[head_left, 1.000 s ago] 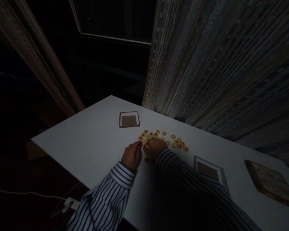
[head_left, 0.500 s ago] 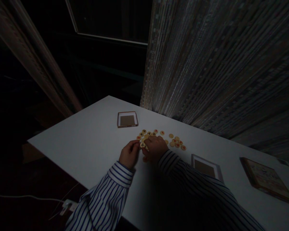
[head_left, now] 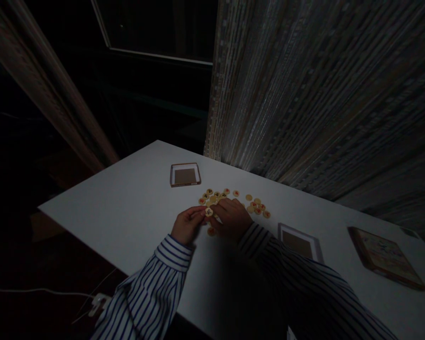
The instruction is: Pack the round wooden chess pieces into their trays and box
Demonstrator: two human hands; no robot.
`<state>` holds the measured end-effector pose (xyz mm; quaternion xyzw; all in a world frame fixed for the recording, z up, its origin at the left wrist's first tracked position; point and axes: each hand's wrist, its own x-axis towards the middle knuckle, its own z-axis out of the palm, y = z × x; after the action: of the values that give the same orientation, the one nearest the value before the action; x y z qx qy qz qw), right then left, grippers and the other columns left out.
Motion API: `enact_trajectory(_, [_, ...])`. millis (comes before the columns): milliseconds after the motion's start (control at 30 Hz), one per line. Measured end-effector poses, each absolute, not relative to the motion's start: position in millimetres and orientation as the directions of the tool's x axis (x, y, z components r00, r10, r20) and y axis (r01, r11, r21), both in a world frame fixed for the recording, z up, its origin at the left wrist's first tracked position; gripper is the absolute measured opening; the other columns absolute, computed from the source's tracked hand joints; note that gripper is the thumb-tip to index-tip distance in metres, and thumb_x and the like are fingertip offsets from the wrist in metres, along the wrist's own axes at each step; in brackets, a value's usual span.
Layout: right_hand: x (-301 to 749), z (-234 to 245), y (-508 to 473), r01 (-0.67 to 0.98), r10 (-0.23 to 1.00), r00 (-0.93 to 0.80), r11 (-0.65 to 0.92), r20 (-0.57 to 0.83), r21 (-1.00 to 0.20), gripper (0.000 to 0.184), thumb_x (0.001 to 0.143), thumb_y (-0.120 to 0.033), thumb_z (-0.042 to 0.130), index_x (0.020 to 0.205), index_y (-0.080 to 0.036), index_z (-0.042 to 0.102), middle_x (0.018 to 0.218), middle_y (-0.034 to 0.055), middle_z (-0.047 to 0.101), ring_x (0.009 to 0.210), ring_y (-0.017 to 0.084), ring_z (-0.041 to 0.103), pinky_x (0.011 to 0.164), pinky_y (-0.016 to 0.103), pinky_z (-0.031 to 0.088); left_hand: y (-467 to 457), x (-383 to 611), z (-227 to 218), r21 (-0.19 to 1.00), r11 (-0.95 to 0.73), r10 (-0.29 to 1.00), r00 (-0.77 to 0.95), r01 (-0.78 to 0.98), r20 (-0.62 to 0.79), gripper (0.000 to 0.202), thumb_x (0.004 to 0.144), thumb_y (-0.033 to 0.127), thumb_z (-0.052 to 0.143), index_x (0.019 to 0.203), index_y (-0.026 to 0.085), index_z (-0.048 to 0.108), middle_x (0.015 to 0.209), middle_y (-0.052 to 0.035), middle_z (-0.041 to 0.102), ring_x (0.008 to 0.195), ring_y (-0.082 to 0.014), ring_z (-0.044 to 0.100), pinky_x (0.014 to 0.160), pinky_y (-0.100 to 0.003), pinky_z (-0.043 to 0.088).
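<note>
Between my two hands a round Chinese chess piece (head_left: 208, 212) with a black character faces up. My left hand (head_left: 184, 227) pinches it from the left with thumb and fingertips. My right hand (head_left: 233, 218) is curled against its right side, thumb and bent fingers closed on it; part of what lies under this palm is hidden. Just beyond the fingers lie several loose pieces (head_left: 217, 194), with black or red characters or blank faces. One red-marked piece (head_left: 211, 232) rests nearer to me, below the hands. Another group of pieces (head_left: 258, 211) lies right of my right hand.
An open shallow box (head_left: 185, 184) stands at the back left of the white table (head_left: 127, 203). A second shallow tray (head_left: 318, 250) lies beside my right forearm. Farther right is a flat box with a picture (head_left: 386, 257). A strand curtain (head_left: 269, 94) hangs along the back edge.
Both hands stay together at the piece, my right hand turned slightly and shifted a little. The whole view has moved slightly; the other pieces and boxes keep their places on the table.
</note>
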<state>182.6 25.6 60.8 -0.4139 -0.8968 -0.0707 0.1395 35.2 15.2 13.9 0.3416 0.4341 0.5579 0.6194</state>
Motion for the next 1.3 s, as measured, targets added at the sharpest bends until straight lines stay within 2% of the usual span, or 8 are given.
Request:
enact_trajectory(433, [193.3, 69.5, 14.3, 0.75, 0.708, -0.628, 0.662, 0.323, 0.007, 0.027, 0.084, -0.034, 0.044, 0.092, -0.016, 0.062, 0.081, 0.0075, 0.061, 0.077, 0.018, 0.051, 0.069, 0.03, 0.029, 7.5, 39.0, 23.0, 0.915, 0.143, 0.99, 0.052, -0.378, -0.133, 0.039, 0.049, 0.036, 0.077, 0.077, 0.012, 0.067, 0.064, -0.0042, 0.069, 0.058, -0.0133, 0.062, 0.062, -0.026, 0.05])
enact_trajectory(733, [204.6, 73.3, 5.5, 0.72, 0.675, -0.649, 0.694, 0.351, -0.005, 0.032, 0.086, -0.038, 0.04, 0.093, -0.016, 0.062, 0.081, 0.0075, 0.061, 0.076, 0.017, 0.051, 0.066, 0.029, 0.029, 4.6, 39.5, 20.6, 0.953, 0.074, 0.994, 0.094, -0.294, -0.048, 0.039, 0.052, 0.04, 0.075, 0.078, 0.012, 0.068, 0.071, -0.0069, 0.07, 0.067, -0.0177, 0.064, 0.072, -0.033, 0.051])
enact_trajectory(900, [210.1, 74.4, 1.3, 0.719, 0.676, -0.653, 0.695, 0.341, 0.0, 0.032, 0.086, -0.038, 0.041, 0.091, -0.015, 0.062, 0.08, 0.007, 0.06, 0.076, 0.017, 0.05, 0.068, 0.03, 0.03, 3.5, 40.8, 26.2, 0.965, 0.084, 0.991, 0.122, -0.25, -0.055, 0.036, 0.052, 0.039, 0.075, 0.076, 0.013, 0.07, 0.072, -0.0067, 0.07, 0.067, -0.0175, 0.063, 0.072, -0.032, 0.051])
enact_trajectory(1300, [227.0, 79.0, -9.9, 0.718, 0.668, -0.645, 0.696, 0.371, -0.003, 0.029, 0.086, -0.035, 0.041, 0.093, -0.015, 0.061, 0.08, 0.0065, 0.06, 0.076, 0.017, 0.049, 0.068, 0.03, 0.029, -6.1, 55.4, 35.7, 0.955, 0.117, 0.984, 0.164, -0.271, -0.074, 0.031, 0.053, 0.034, 0.076, 0.076, 0.013, 0.07, 0.075, -0.0058, 0.07, 0.067, -0.0155, 0.063, 0.072, -0.03, 0.05])
